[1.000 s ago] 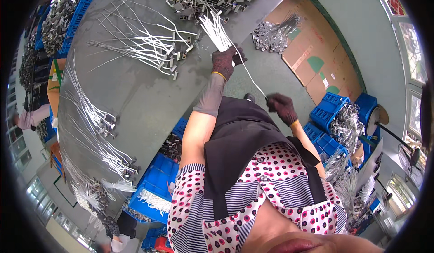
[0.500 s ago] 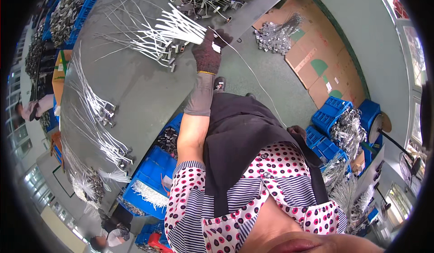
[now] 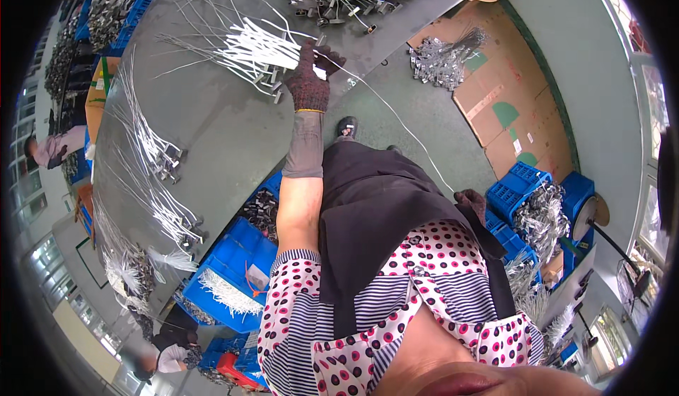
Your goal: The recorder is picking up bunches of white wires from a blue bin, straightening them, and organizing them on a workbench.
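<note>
- At the far left, a co-worker [image 3: 62, 145] in a pale sleeve stands beyond the bench [image 3: 212, 141].
- Along the bench's left side lie two sheaves of leads, an upper sheaf [image 3: 152, 145] and a lower sheaf [image 3: 173, 215], both with dark ends.
- Under the bench's edge, a blue crate [image 3: 244, 244] sits with short white strands [image 3: 228, 293] at its lower end.
- A bundle of white tubes [image 3: 262, 46] fans leftward over connector-ended leads on the bench (whether it touches them, I cannot tell).
- The left grip [image 3: 309, 77], dark-gloved, is clenched around that bundle; a white stub shows at the palm.
- Beyond it, a heap of connectors and wires [image 3: 353, 0] covers the bench's far end.
- A thin white wire [image 3: 403, 123] runs from the left grip down to the right, over the floor.
- The right grip [image 3: 472, 203], gloved alike, is closed on the wire's far end beside the apron [image 3: 382, 191].
- Rightmost, blue crates [image 3: 518, 184] hold silvery leads [image 3: 541, 215].
</note>
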